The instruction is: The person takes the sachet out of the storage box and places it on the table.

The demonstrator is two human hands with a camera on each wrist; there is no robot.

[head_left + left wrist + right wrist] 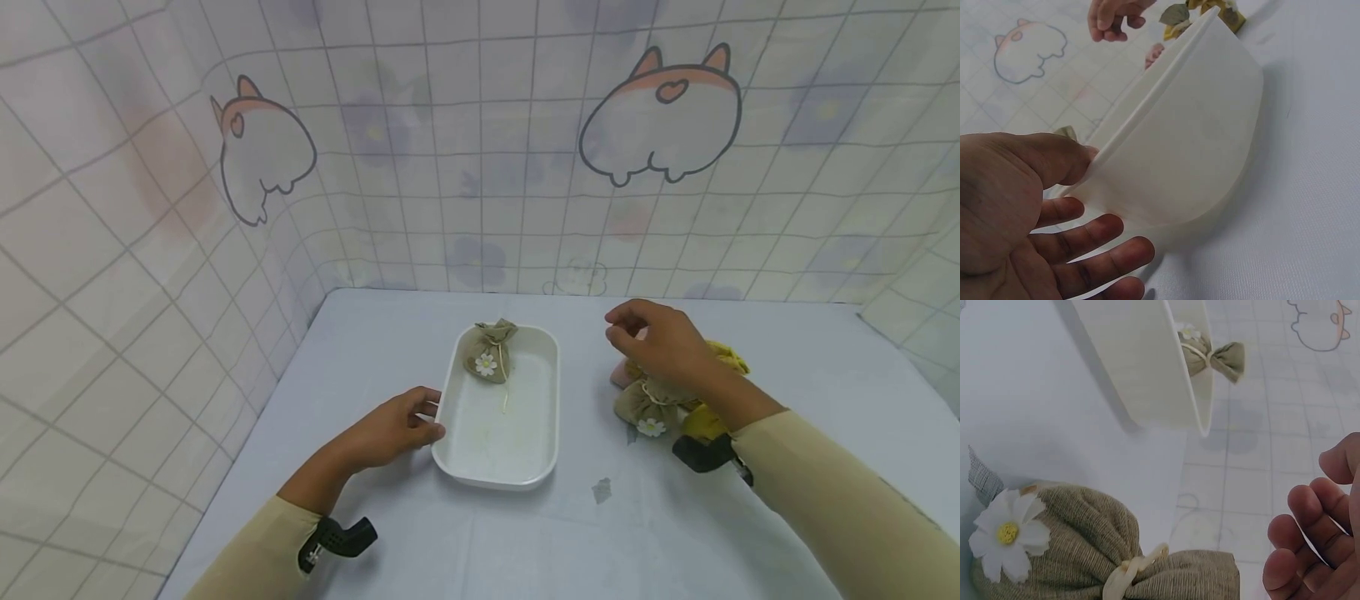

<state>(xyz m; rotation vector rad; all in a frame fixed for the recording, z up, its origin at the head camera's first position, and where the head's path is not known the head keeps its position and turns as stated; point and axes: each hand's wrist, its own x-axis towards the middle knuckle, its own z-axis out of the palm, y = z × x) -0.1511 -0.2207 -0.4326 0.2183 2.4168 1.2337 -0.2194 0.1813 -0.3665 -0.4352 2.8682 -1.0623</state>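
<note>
A white tray (495,442) holds one small olive-brown drawstring pouch (487,354) with a white daisy, lying at its far left. My left hand (393,427) is at the tray's left side, thumb right at the rim (1141,112) and other fingers loosely spread beside the outer wall. Right of the tray, my right hand (663,342) hovers above a pile of pouches, its fingers loosely bent with nothing between them. Below it lie a daisy-trimmed brown pouch (1079,537), a yellow pouch (703,423) and a pinkish pouch (622,373), partly hidden by my hand and forearm.
A white cloth covers the table (570,550), with a small grey patch (602,491) in front of the pile. Grid-patterned curtains (480,167) with cartoon animal prints enclose the back and sides. A black camera mount sits on each wrist.
</note>
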